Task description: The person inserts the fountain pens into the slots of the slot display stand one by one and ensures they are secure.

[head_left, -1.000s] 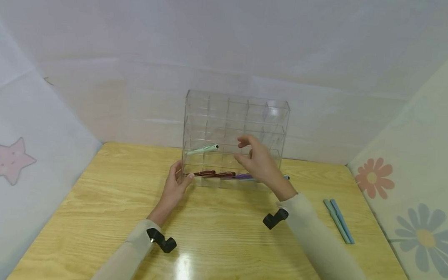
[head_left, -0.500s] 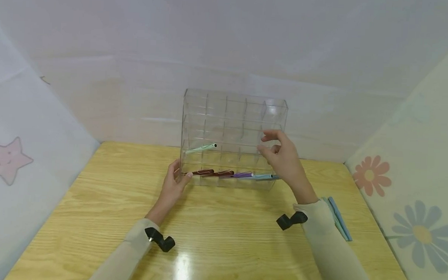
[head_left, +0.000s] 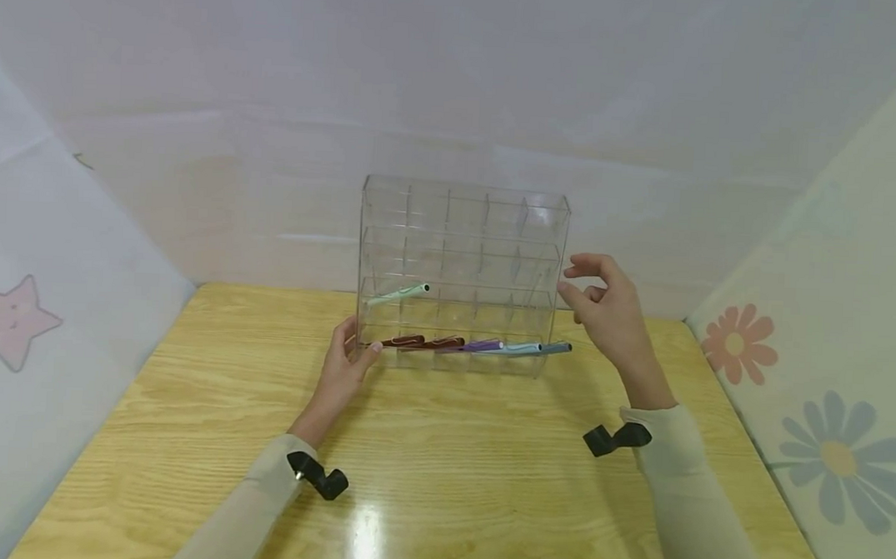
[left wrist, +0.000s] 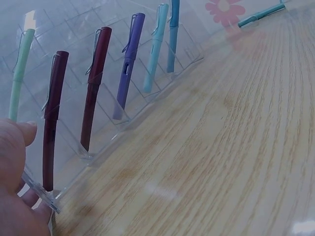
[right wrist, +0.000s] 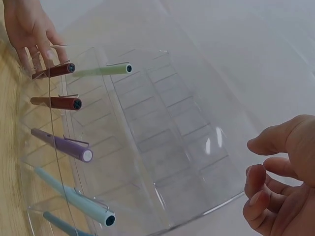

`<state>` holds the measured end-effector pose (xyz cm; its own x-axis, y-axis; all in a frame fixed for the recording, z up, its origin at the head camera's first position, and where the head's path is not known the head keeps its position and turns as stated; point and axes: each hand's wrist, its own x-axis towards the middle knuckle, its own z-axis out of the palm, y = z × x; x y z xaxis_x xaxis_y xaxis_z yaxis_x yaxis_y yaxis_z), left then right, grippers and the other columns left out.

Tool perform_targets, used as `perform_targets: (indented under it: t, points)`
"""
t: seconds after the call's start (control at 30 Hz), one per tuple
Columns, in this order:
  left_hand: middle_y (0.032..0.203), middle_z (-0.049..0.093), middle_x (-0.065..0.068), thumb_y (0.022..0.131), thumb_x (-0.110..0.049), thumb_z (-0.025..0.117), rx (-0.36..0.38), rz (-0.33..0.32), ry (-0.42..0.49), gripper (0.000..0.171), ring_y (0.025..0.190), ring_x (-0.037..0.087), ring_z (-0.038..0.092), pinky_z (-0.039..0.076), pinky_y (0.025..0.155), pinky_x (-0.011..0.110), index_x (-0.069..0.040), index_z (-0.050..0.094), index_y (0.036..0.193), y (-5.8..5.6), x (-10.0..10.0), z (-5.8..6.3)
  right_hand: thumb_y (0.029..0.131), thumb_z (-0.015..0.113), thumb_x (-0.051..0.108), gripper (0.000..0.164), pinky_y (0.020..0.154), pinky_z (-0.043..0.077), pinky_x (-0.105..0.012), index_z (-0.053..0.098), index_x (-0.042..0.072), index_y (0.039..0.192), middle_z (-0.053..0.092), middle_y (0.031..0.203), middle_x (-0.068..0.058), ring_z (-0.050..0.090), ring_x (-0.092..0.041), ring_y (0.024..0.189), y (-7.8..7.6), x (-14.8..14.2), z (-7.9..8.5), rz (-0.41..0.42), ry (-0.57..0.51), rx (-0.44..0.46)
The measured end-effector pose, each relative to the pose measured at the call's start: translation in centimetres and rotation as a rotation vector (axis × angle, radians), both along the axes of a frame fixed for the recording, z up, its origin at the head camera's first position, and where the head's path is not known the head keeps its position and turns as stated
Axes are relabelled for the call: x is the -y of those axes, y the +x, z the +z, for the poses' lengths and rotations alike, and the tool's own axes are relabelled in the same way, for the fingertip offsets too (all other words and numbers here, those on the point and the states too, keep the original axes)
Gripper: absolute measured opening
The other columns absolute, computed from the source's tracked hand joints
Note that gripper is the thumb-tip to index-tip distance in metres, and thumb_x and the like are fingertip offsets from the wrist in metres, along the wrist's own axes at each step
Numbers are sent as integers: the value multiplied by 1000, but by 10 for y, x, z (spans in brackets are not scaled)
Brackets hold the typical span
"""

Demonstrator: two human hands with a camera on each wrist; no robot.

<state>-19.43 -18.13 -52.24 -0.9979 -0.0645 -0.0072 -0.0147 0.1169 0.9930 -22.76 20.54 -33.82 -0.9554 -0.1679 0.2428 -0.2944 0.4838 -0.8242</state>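
Plainly, we have a clear compartmented rack (head_left: 459, 267) standing on a wood-grain table (head_left: 470, 464), its lower left corner gripped between the thumb and fingers of our left hand (head_left: 342, 369). Our right hand (head_left: 613, 316) hovers just beyond the rack's right side, holding nothing, thumb and forefinger apart and the other fingers loosely bent. Along the bottom row, from left to right, we count a dark red pen (head_left: 406, 342), a second dark red pen (head_left: 445, 344), a purple pen (head_left: 484, 346), a light blue pen (head_left: 522, 349) and a darker blue pen (head_left: 558, 348), each tilted with its cap end up. One row above, at the left end, a pale green pen (head_left: 400, 294) leans the same way. From our left wrist, we see a teal pen (left wrist: 262, 15) lying on the table, away from the rack. Pale cloth walls (head_left: 303, 148) bear a pink star (head_left: 12, 323) and a red flower (head_left: 734, 344).
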Motion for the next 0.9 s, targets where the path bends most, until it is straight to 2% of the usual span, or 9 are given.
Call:
perform_targets:
  t: [0.23,0.47,0.67,0.9]
  points:
    - [176,17,19,111,-27,60,-3,10,1,77,165,42,18,24,136,55,-13,13,171,0,1,0,108,65,25,48,54,45,-24,52,11,151,62,137,-10,52,-9,61,3,-11,1,-12,7,-16]
    - [176,18,18,111,-30,60,-11,2,2,78,165,42,18,25,137,55,-13,13,171,0,-1,2,108,65,27,48,53,45,-24,51,12,152,62,136,-8,53,-9,62,5,-29,-3,-51,30,-24]
    - [175,19,19,111,-29,60,-13,-4,-1,77,165,42,20,26,136,56,-12,14,170,-1,-4,3,108,65,28,49,53,45,-24,51,12,152,61,132,-1,55,-8,63,11,-44,-3,-113,51,-17]
    - [176,20,18,111,-29,60,-5,-1,9,77,165,40,20,26,136,54,-13,14,170,0,-4,4,108,64,30,49,53,46,-24,50,10,151,59,124,12,57,-9,65,19,-58,-5,-133,47,-4]
